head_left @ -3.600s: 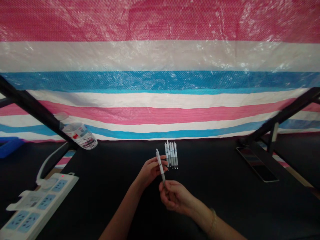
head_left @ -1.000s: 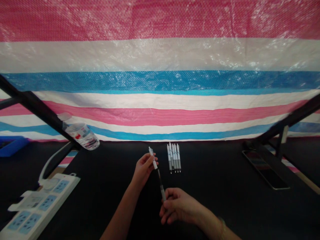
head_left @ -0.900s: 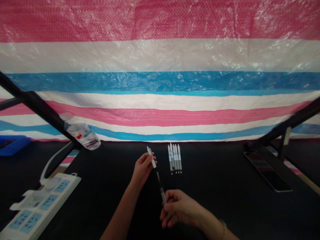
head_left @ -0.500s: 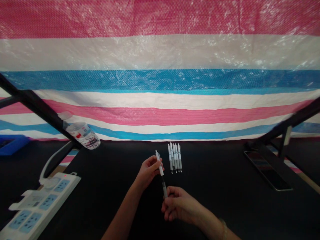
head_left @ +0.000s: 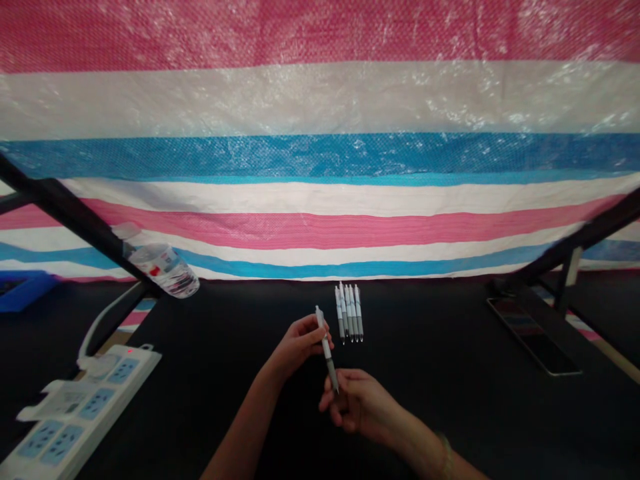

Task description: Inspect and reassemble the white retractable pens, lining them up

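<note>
A white pen with a grey grip (head_left: 327,345) slants between my two hands over the black table. My left hand (head_left: 300,343) pinches its white barrel near the upper end. Lower down, my right hand (head_left: 357,403) has its thumb and fingers closed around the grey grip close to the tip. The white and grey parts meet with no gap showing. Just beyond the hands, several similar pens (head_left: 350,313) lie side by side in a row, tips toward me.
At the left lie a white power strip (head_left: 115,393) with a plug in it and a blue tray (head_left: 25,293). A clear plastic bottle (head_left: 167,270) leans by the left black bar. On the right is a phone (head_left: 535,337). A striped sheet (head_left: 320,227) hangs behind.
The pen's white barrel and grey grip have come together, hiding the dark refill seen between them before. My hands have moved closer to each other.
</note>
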`<state>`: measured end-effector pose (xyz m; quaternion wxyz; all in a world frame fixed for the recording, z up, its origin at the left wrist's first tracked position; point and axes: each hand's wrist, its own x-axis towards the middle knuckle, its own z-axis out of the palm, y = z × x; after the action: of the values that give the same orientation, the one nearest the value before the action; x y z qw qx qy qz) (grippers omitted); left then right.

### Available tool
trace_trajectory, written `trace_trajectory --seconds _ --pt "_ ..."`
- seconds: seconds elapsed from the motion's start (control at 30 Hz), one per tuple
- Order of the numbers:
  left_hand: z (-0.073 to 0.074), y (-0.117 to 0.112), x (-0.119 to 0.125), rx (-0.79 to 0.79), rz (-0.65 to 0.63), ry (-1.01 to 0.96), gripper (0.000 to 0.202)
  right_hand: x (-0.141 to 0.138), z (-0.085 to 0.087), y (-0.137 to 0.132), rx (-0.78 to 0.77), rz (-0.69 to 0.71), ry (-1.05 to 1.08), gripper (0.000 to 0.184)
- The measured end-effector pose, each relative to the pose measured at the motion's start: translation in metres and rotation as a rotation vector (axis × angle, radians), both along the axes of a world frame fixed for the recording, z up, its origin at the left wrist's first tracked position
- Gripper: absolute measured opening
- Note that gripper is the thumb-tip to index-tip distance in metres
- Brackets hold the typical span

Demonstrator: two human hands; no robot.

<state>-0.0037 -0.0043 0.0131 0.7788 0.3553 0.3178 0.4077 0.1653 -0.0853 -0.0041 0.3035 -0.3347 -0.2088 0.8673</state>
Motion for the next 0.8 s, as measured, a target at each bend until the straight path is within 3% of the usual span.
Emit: trace_trajectory --seconds 0.17,0.3,0.43,0.57,0.8 --pt "0.0008 0.0033 -0.0012 -0.018 0.128 0.019 0.029 0.0003 -0.0014 0.0005 0.066 0.001 -0.047 0.050" --pt "0.0015 0.0017 0.0006 -0.009 0.094 0.017 0.030 -0.0026 -0.0071 -0.0017 0.083 -0.010 -0.039 0.045" --pt "0.0003 0.0002 0.0029 -0.015 0.097 0.029 0.031 -0.0038 -0.0032 -0.0032 0.051 0.029 -0.003 0.053" --pt "-0.0019 -0.0003 0.0055 -0.012 0.075 0.037 0.029 -0.0040 -0.0006 -0.0027 0.111 0.020 -0.088 0.050" --pt "-0.0023 -0.0004 0.0063 -0.021 0.120 0.040 0.029 -0.0036 -0.0055 -0.0024 0.076 -0.037 -0.060 0.051"
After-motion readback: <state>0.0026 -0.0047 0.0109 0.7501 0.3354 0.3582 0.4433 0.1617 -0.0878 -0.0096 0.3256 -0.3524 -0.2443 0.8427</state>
